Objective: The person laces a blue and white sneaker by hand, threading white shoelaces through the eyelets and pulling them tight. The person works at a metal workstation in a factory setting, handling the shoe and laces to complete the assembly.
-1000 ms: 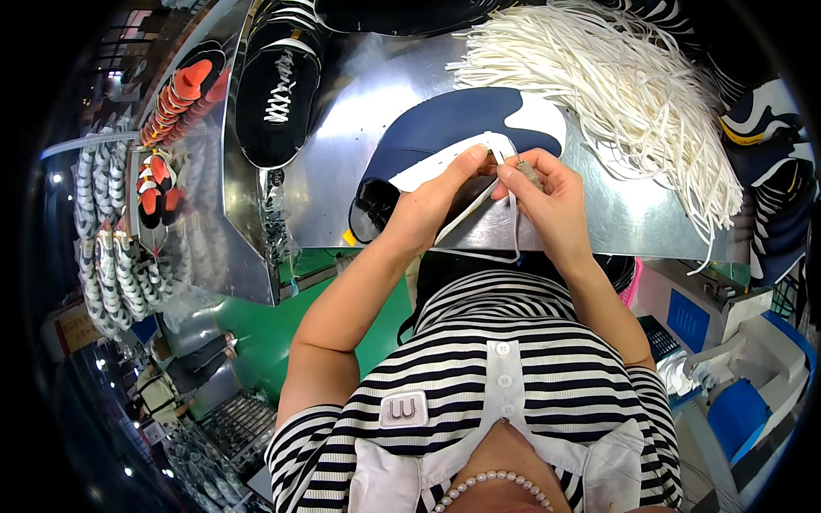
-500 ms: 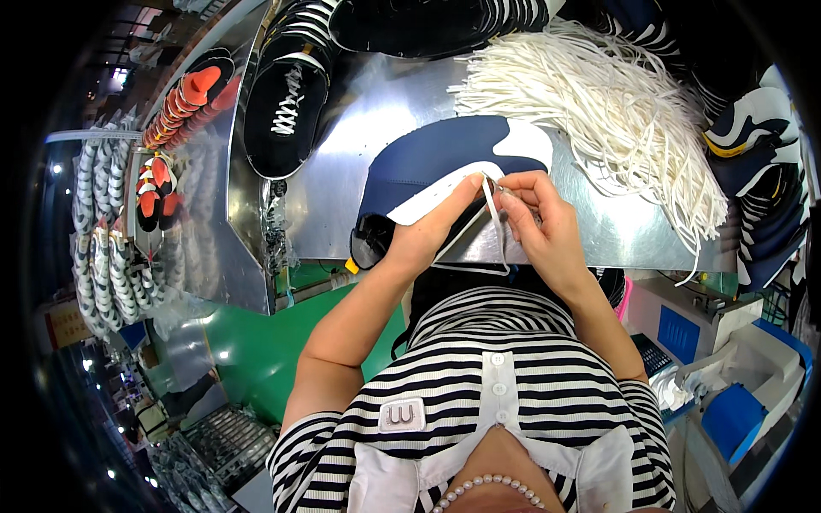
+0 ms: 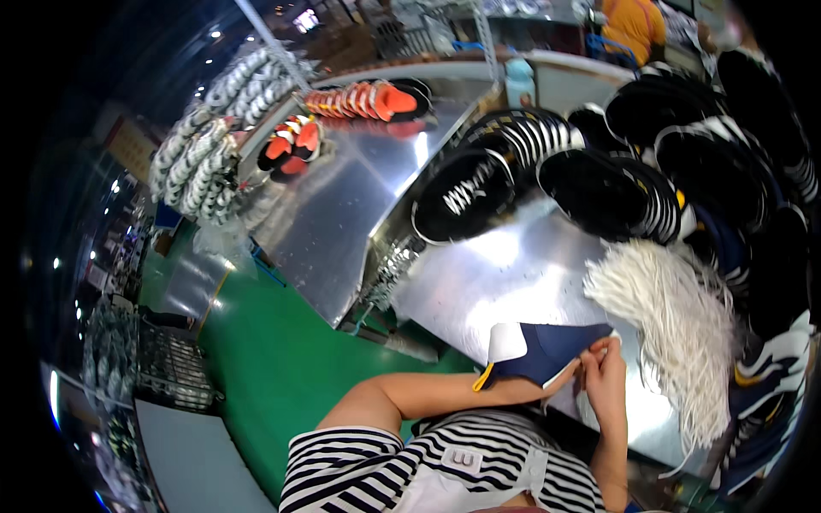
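Near the front edge of the shiny sheet-metal workbench (image 3: pixel 513 274), low and right of centre, both hands meet on one navy-blue fabric shoe upper with a white heel patch and a yellow pull tab (image 3: pixel 540 355). Progress, as a judgement: this upper shows no white lace threaded through it, so the work on it looks early; a thick bundle of loose white shoelaces (image 3: pixel 667 333) lies just to its right, and rows of black shoes with white stripes (image 3: pixel 624 184) stand farther back and to the right, one black shoe with white lacing (image 3: pixel 466 192) among them. Left hand (image 3: pixel 560 380): forearm laid across the near edge, hand largely hidden under the upper, supporting it from below; finger position cannot be told. Right hand (image 3: pixel 605 385): raised from the lower edge, wrist bent, fingers drawn together and pinching the right edge of the upper; whether a lace end lies between them is too small to tell. Far left: orange-and-white shoes (image 3: pixel 363 101) in a row and grey-white shoes (image 3: pixel 201 158) on a rack.
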The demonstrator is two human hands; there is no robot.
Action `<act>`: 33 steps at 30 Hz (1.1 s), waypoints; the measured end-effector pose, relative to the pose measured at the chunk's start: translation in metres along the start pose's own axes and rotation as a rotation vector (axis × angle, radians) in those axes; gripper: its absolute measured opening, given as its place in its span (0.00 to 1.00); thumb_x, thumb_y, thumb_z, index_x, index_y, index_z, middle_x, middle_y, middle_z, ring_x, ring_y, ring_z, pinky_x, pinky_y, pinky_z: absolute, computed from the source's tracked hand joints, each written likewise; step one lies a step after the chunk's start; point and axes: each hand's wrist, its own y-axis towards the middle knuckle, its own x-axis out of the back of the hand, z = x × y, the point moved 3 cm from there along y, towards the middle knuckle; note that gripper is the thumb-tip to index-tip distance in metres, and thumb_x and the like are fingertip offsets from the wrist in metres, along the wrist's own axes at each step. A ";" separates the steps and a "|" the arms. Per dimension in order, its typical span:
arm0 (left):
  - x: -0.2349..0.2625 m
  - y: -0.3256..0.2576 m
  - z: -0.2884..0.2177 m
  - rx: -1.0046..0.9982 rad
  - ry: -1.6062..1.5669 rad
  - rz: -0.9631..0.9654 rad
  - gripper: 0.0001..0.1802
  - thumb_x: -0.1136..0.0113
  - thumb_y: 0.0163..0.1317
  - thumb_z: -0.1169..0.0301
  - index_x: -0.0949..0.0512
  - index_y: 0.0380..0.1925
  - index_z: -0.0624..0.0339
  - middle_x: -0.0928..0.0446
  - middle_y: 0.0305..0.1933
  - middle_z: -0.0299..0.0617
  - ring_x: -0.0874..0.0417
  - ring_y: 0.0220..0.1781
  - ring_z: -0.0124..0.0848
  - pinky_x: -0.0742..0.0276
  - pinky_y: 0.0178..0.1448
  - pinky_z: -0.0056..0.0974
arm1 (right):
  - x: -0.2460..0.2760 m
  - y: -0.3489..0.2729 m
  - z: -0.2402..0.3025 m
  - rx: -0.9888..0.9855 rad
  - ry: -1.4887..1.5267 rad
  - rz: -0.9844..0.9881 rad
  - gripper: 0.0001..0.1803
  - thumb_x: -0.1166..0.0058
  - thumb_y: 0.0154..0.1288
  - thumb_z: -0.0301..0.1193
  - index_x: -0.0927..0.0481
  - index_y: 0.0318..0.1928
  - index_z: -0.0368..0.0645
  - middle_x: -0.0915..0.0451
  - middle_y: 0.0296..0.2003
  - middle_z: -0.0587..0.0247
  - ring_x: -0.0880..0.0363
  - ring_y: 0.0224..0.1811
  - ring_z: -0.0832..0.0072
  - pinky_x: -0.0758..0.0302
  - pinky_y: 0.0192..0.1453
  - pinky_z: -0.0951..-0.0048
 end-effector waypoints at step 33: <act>0.048 0.032 -0.052 -0.383 0.711 0.094 0.10 0.34 0.57 0.75 0.18 0.40 0.61 0.17 0.34 0.47 0.16 0.31 0.44 0.22 0.34 0.42 | -0.033 -0.007 -0.024 -0.256 0.542 0.091 0.08 0.39 0.68 0.31 0.19 0.36 0.39 0.26 0.24 0.77 0.35 0.23 0.89 0.39 0.27 0.85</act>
